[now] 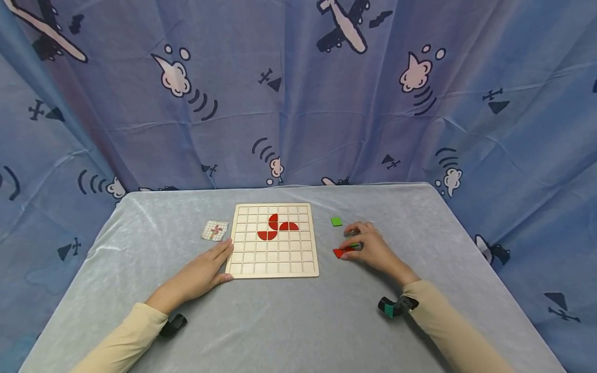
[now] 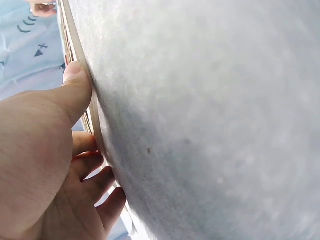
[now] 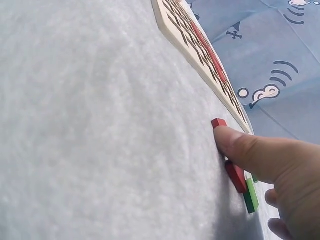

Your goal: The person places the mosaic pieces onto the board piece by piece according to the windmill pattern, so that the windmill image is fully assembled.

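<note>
Near the middle of the surface [image 1: 280, 321] lies a flat wooden board [image 1: 272, 256], pale tan and marked all over with small squares. Red pieces [image 1: 267, 235] lie on its upper half. Their edges are round on one side and straight on the other, and they make three half circles that sit close together. One bulges left, one bulges up and one bulges down. Just left of the board is a little card [image 1: 207, 234], printed with small squares and a red picture.

The left hand [image 1: 198, 272] has its fingers spread, and they rest on the board's left edge and near corner. To the right of the board, the right hand [image 1: 370, 248] is pinching a small red block [image 3: 218, 122] with its fingers, low on the surface. Another red block [image 3: 235, 176] lies beside a bright green block [image 3: 252, 195] under that hand. A green square [image 1: 336, 221] lies farther back.

Soft, pale gray cloth [image 1: 163, 217] covers the surface. Behind it hangs a blue and purple curtain [image 1: 233, 41] with planes, puffy clouds and curved lines on it. Cream sleeves [image 1: 126, 336] cover both arms.
</note>
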### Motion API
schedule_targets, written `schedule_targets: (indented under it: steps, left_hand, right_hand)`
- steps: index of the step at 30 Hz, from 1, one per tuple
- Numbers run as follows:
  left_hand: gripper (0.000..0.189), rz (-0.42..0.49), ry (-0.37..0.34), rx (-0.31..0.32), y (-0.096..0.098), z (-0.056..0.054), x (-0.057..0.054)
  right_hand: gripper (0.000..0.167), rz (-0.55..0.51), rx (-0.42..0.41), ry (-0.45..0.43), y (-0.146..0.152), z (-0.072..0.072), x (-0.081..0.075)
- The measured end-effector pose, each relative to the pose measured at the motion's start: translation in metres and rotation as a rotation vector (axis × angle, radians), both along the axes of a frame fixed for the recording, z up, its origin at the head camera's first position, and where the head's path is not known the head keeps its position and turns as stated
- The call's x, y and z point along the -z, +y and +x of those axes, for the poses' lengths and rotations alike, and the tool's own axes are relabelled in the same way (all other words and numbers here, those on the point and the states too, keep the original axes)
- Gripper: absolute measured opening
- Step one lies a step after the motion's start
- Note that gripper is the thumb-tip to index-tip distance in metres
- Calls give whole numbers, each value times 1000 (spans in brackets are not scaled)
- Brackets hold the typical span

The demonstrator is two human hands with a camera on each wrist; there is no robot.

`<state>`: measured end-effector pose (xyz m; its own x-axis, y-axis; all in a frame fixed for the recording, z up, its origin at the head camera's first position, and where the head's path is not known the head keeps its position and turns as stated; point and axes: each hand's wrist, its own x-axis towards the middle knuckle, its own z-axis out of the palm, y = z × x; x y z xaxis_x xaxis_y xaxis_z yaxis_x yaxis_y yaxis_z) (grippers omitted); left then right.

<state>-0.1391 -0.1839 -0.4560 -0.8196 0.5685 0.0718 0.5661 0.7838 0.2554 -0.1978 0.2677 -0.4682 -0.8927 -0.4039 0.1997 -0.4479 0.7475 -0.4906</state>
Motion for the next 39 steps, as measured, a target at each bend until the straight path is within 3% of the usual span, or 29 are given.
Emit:
schedule_targets:
  steps: [17, 21, 27, 39]
  left_hand:
    - [72, -1, -10, 0, -1, 0, 1]
    - [72, 1, -7, 0, -1, 0, 1]
    - [72, 2, 9, 6, -1, 0, 1]
    - [75, 0, -1, 5, -1, -2, 3]
  right_hand:
    - [13, -68, 7, -20, -4, 0, 3]
    - [13, -62, 18, -30, -6, -1, 3]
    - [26, -26, -22, -55, -9, -2, 3]
    - [21, -18, -43, -8, -18, -3, 0]
